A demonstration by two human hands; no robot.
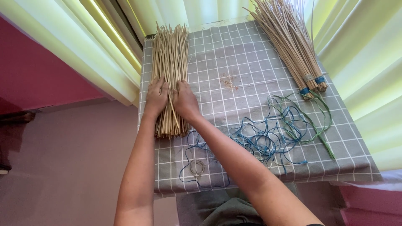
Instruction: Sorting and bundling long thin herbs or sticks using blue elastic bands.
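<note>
Nearest, blue cords (268,134) lie tangled right of the grip, apart from it. Both hands press flat on the loose sticks (169,79) at the desk (234,62) edge: left hand (156,97) and right hand (185,100), fingers spread, not closed around anything. Unbound, the sticks could roll off that left edge. Far right, a tied bundle (289,46).

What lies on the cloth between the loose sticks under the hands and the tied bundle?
In the head view, only bare checked cloth with a small brownish stain.
</note>
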